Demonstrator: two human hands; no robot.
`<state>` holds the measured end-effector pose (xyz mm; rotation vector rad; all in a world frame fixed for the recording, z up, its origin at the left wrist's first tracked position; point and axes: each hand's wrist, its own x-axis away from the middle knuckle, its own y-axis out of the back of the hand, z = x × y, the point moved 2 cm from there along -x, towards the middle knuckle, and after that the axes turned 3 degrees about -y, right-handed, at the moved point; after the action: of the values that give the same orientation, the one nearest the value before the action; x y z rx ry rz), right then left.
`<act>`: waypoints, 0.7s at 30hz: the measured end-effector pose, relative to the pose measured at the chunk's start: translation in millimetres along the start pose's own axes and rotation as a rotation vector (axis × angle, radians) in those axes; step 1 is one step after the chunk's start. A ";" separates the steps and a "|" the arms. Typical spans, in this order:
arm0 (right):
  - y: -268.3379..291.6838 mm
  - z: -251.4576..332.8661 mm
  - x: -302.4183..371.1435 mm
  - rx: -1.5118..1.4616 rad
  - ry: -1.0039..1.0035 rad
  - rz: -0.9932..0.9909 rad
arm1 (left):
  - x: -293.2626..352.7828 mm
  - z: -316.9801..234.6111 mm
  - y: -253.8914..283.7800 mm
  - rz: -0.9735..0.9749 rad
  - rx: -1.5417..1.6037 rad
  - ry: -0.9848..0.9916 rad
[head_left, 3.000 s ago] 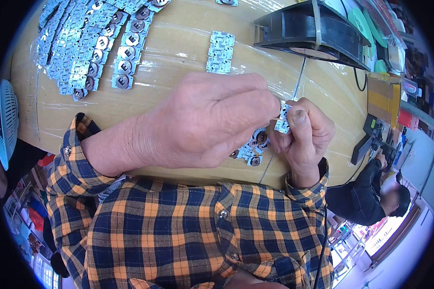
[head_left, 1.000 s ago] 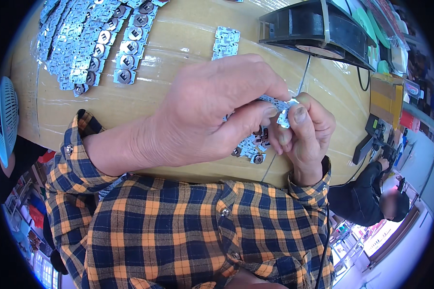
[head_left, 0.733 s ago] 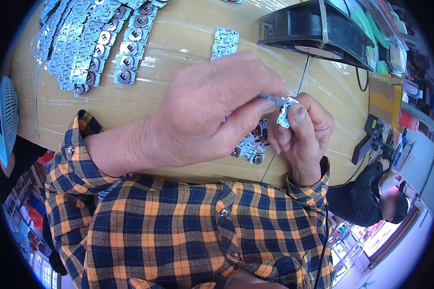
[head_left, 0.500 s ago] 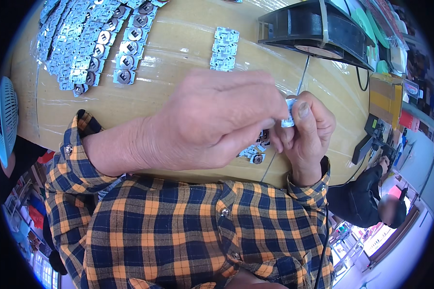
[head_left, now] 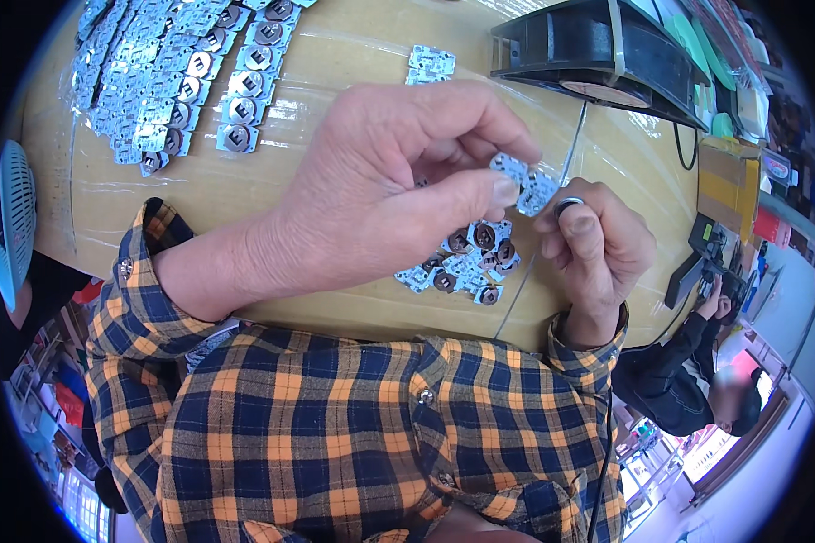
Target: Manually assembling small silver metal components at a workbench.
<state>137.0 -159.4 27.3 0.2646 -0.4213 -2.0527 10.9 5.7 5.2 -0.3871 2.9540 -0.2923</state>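
Observation:
My left hand pinches a small pale-blue circuit board strip between thumb and fingers, its right end standing out toward the other hand. Close beside it, my right hand is closed, with a small dark round disc with a silvery rim, like a button cell, between thumb and forefinger. Beneath the hands lies a loose heap of small boards, several with round metal battery holders facing up. Behind my left hand another board strip lies flat, its near part hidden by the hand.
Many overlapping rows of boards cover the far left of the brown tabletop, with one separate row alongside. A black housing stands at the back right. A blue fan is far left; another person works at right.
My hands have drawn apart; the right has moved slightly right and the disc now shows in it. The board strip is now in my left hand's grip, and more of the heap shows.

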 end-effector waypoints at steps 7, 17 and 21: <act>-7.9 -2.0 0.4 0.135 0.161 0.009 | 2.3 7.1 -4.7 0.058 -0.036 -0.057; -13.8 -4.2 5.3 -0.439 -0.328 0.058 | -3.4 2.3 -3.4 0.042 0.421 0.291; -23.1 -7.5 -0.6 -1.093 -0.425 0.195 | -4.6 6.0 -2.6 0.043 0.509 0.217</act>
<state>121.6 -149.8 11.2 -0.8400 0.4419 -1.8493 17.0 3.4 0.5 -0.2325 2.9297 -1.1092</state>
